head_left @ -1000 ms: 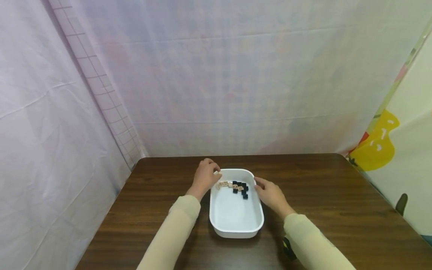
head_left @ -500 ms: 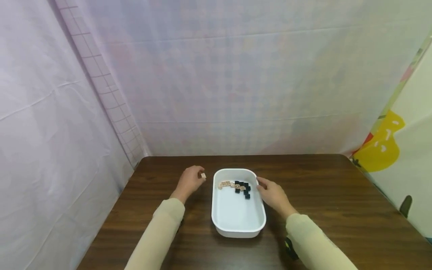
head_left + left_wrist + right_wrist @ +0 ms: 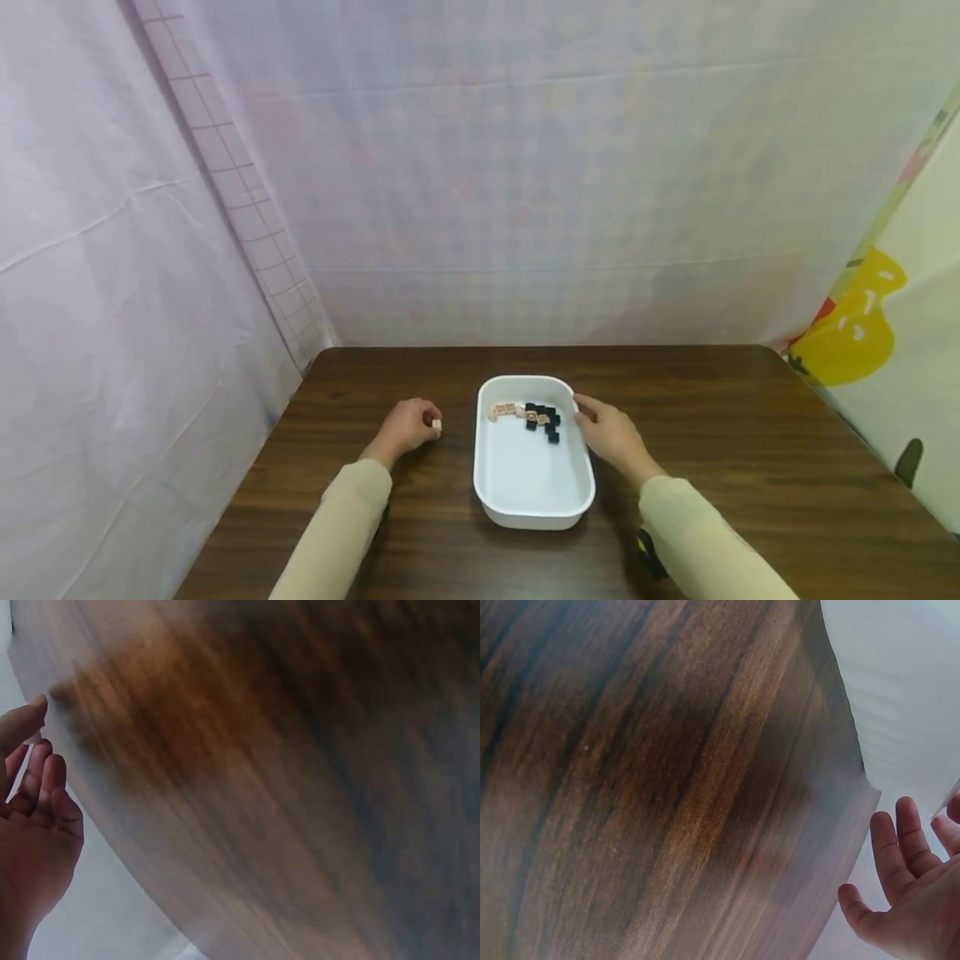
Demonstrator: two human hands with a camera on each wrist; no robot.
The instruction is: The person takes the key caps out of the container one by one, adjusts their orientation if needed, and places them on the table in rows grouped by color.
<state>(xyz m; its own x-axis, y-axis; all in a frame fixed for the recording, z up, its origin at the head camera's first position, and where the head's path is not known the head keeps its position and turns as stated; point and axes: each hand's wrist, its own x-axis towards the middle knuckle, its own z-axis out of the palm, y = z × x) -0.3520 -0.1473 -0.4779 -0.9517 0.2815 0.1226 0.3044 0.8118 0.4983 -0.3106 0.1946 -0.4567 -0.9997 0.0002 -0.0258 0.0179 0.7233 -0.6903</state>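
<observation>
Pale block [image 3: 437, 425], likely light and rigid, best held by its sides, is pinched by the left hand [image 3: 405, 427]; the white tray [image 3: 534, 479] is touched by the spread right hand [image 3: 611, 437].

White tray [image 3: 534, 487], black blocks [image 3: 553, 437], beige blocks [image 3: 501, 409], brown wood-grain table [image 3: 712, 417], pale yellow sleeves [image 3: 697, 533]

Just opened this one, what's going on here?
A person at a wooden table is handling small pieces with bare hands. The left hand pinches a small pale block out to the left of a white tub. The right hand touches the tub's right rim; how firmly isn't clear. Inside, beige pieces and black pieces sit toward the far end, the black ones mostly to the right. Whether the pinched block touches the table can't be told.
</observation>
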